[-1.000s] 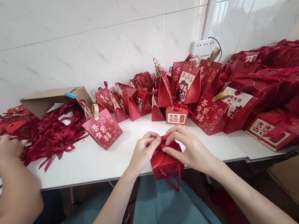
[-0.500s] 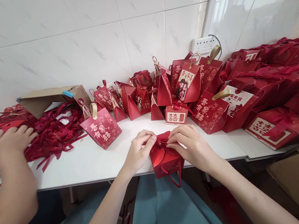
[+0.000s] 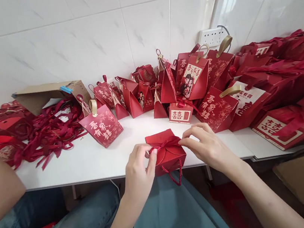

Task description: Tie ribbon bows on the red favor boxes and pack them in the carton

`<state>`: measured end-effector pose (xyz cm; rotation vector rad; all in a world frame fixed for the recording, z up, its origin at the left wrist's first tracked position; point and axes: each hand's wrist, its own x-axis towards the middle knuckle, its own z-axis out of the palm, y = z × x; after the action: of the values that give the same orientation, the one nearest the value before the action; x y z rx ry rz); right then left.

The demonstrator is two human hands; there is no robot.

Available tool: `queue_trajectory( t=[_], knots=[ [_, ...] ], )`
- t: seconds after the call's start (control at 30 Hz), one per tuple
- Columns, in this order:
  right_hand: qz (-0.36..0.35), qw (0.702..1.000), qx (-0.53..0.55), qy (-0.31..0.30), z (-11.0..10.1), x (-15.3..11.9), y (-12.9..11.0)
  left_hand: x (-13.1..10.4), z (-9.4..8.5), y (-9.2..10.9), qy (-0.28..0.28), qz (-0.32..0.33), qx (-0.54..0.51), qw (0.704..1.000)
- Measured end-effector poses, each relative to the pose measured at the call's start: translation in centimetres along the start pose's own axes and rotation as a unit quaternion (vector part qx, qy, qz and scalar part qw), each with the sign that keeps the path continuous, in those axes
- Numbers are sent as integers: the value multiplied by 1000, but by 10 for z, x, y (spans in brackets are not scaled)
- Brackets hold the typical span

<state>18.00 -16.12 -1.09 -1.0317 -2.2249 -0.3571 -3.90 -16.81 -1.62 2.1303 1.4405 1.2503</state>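
Observation:
A red gift box (image 3: 167, 161) with scalloped top flaps and a twisted cord handle (image 3: 175, 180) sits at the table's front edge before me. Across its top runs a dark red ribbon (image 3: 165, 142), tied in the middle. My left hand (image 3: 140, 168) pinches the ribbon's left side between thumb and fingers. On the other side, my right hand (image 3: 205, 142) pinches the ribbon's right side with thumb and forefinger. Just behind stands a small red box (image 3: 180, 113) with a white label.
Several red gift bags (image 3: 101, 126) stand along the wall. A heap of ribbons (image 3: 50, 134) spills from a cardboard box (image 3: 49, 91) at left. Bowed boxes (image 3: 292, 124) are piled at right. A co-worker's arm (image 3: 0, 180) reaches in at the left edge.
My hands have moved apart, drawing the ribbon out to both sides of the box top. The co-worker's hand has left the view, with only the arm showing.

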Motion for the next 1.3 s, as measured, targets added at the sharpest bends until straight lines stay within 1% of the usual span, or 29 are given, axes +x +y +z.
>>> queue_trajectory(
  t=[0.07, 0.13, 0.17, 0.2, 0.23, 0.3, 0.33, 0.4, 0.5, 0.57, 0.7, 0.83, 0.97, 1.03, 1.07, 1.1, 1.13, 1.17, 1.23, 1.3],
  knots=[
    [1, 1000, 15, -1, 0, -1, 1, -2, 3, -4, -11, -21, -35, 999],
    [28, 998, 65, 2, 0, -2, -2, -2, 4, -8, -34, -55, -76, 995],
    [63, 993, 96, 4, 0, -2, -5, -2, 5, -9, -45, -71, -94, 992],
    [113, 985, 128, 6, -1, -1, -8, -2, 5, -9, -55, -82, -110, 989],
    [173, 972, 156, 1, -1, 0, -12, -2, 4, -9, -64, -89, -123, 986],
    [284, 936, 203, -33, -2, 4, -19, 0, 4, -9, -79, -99, -142, 982],
    [321, 919, 222, -56, -1, 7, -22, 1, 3, -9, -86, -104, -148, 980],
    [360, 894, 251, -90, 1, 12, -26, 3, 2, -9, -100, -107, -159, 976],
    [379, 874, 289, -96, 7, 18, -28, 6, 1, -11, -116, -101, -181, 971],
    [378, 855, 341, -97, 12, 20, -27, 8, 1, -15, -116, -100, -205, 967],
    [374, 793, 475, -80, 19, 19, -21, 9, 3, -25, -113, -95, -273, 950],
    [383, 745, 543, -66, 22, 15, -16, 12, 5, -34, -117, -102, -315, 936],
    [403, 683, 608, -42, 30, 10, -14, 12, 9, -40, -110, -101, -312, 938],
    [421, 654, 628, -16, 36, 6, -15, 10, 13, -42, -96, -107, -299, 943],
    [429, 645, 632, -4, 40, 4, -15, 9, 14, -43, -88, -112, -294, 945],
    [435, 641, 632, 3, 42, 2, -14, 7, 15, -44, -82, -119, -291, 946],
    [435, 646, 628, 2, 44, 0, -13, 6, 16, -45, -76, -125, -290, 946],
    [429, 659, 618, -6, 45, -2, -10, 6, 16, -46, -72, -129, -290, 946],
    [403, 705, 583, -15, 41, -1, -3, 5, 15, -45, -72, -133, -289, 945],
    [383, 761, 523, 20, 33, 8, 6, 6, 12, -44, -88, -138, -295, 941]
  ],
)
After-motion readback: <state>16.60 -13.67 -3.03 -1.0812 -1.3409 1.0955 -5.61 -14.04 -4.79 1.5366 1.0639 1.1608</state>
